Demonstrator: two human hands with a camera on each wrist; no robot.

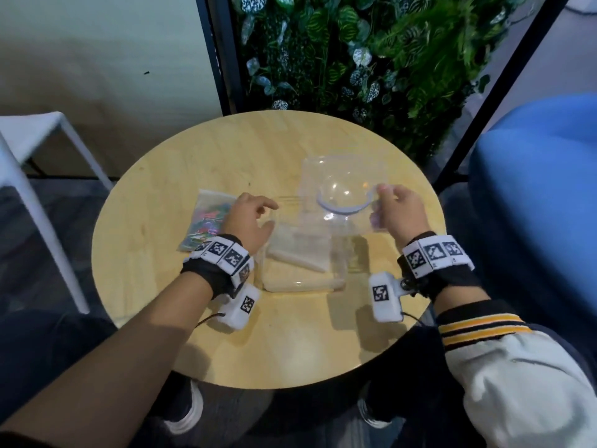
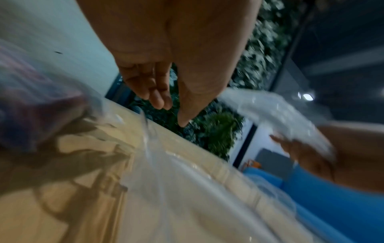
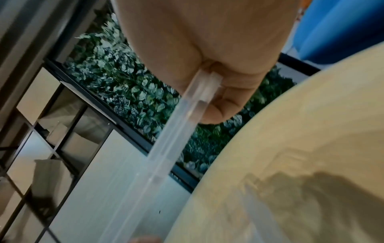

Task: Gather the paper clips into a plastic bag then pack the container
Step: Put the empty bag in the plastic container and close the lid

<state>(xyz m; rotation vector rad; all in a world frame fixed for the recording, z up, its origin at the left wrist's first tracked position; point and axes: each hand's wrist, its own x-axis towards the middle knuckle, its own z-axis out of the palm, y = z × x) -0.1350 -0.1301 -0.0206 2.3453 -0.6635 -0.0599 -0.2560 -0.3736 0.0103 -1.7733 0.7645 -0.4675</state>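
- Two parts make up the task, and the first looks done: the plastic bag (image 1: 208, 221) lies flat on the round tabletop (image 1: 161, 286), left of the container, with the coloured paper clips (image 1: 210, 219) inside it. Whether its top is sealed I cannot tell.
- No loose clips show on the wood.
- The clear container (image 1: 302, 253) stands near the middle of the tabletop, open, and seems to hold nothing yet.
- The right hand (image 1: 395, 213) holds the clear lid (image 1: 342, 189) by its edge, thumb and fingers pinched on the rim, lifted and tilted above the far side of the container.
- The left hand (image 1: 248, 221) hovers between bag and container, fingers loosely bent and gripping nothing; the wrist view shows the palm bare.
- Left to do, as I judge it: put the bag into the container, then set the lid on and press it closed.
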